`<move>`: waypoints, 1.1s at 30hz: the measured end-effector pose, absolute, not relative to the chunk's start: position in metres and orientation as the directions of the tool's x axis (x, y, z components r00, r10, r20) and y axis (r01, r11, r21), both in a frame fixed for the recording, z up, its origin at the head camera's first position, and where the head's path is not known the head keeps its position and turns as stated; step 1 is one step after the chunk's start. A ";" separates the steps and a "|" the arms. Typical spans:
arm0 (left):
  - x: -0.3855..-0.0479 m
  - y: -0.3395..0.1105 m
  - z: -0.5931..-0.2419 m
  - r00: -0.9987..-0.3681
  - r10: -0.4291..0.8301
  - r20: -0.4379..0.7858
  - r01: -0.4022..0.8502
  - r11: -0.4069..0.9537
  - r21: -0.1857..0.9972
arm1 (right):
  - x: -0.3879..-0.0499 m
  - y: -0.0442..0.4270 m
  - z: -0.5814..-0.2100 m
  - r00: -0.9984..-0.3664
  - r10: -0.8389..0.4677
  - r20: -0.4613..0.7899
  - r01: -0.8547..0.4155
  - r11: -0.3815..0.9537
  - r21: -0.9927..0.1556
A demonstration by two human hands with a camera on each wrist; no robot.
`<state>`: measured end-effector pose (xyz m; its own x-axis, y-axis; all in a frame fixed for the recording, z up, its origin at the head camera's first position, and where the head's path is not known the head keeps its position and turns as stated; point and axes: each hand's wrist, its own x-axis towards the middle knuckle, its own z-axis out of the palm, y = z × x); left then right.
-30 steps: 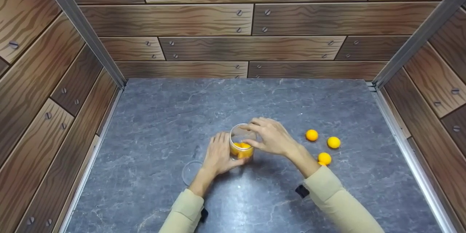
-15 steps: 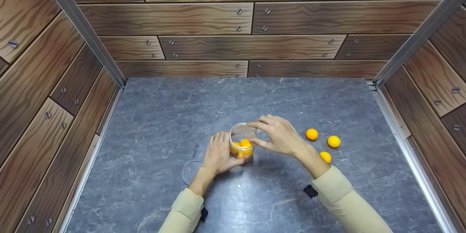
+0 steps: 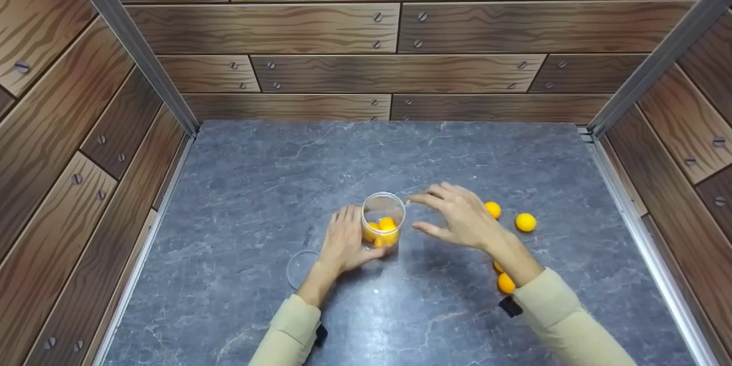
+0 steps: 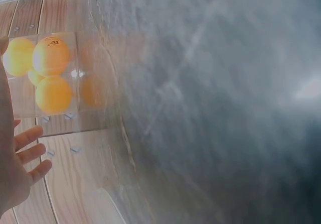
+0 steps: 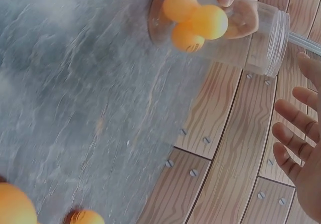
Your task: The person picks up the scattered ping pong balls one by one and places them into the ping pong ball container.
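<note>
A clear, open-topped plastic jar (image 3: 382, 205) stands upright on the table with several orange table tennis balls (image 3: 387, 224) at its bottom. My left hand (image 3: 343, 243) holds the jar from the left, thumb across the near side and fingers round the far side. To the right of the rim, apart from it, my right hand (image 3: 460, 217) hovers with fingers spread and nothing in them. In the right wrist view the jar's threaded mouth (image 5: 279, 43) lies close to the right fingers (image 5: 297, 118).
A clear round lid (image 3: 298, 270) lies left of the left wrist, partly covered by it. Several loose orange balls lie at the right: one ball (image 3: 525, 222) in full view, others partly behind the right arm. Wood-patterned walls (image 3: 320, 28) enclose the grey table (image 3: 274, 166).
My right hand has drawn back from the jar's mouth to the right, and a ball now sits higher among those inside. Left hand and jar have stayed put.
</note>
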<state>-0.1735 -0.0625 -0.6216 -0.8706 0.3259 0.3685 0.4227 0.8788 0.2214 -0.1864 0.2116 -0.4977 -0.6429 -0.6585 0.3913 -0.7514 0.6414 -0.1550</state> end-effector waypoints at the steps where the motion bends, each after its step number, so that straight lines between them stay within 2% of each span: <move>1: -0.174 -0.062 -0.622 -0.872 0.325 0.366 0.421 0.880 0.221 | -0.186 0.214 -0.498 -0.641 -0.660 0.392 -0.753 0.640 -0.153; 7: -0.174 -0.062 -0.623 -0.873 0.323 0.366 0.417 0.884 0.213 | -0.184 0.227 -0.499 -0.641 -0.668 0.379 -0.750 0.649 -0.124; 14: -0.173 -0.062 -0.621 -0.883 0.322 0.341 0.407 0.888 0.215 | -0.185 0.243 -0.500 -0.689 -0.644 0.332 -0.706 0.700 -0.107; 27: -0.173 -0.061 -0.622 -0.883 0.307 0.354 0.409 0.874 0.262 | -0.196 0.282 -0.510 -0.722 -0.616 0.315 -0.656 0.754 -0.030; 33: -0.173 -0.061 -0.622 -0.887 0.310 0.342 0.406 0.876 0.260 | -0.201 0.297 -0.516 -0.747 -0.583 0.319 -0.623 0.781 -0.030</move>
<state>-0.1733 -0.0613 -0.6219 -0.8871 0.3103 0.3417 0.4064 0.8760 0.2598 -0.2015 0.2966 -0.5159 -0.7470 -0.5834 0.3188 -0.6232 0.7815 -0.0303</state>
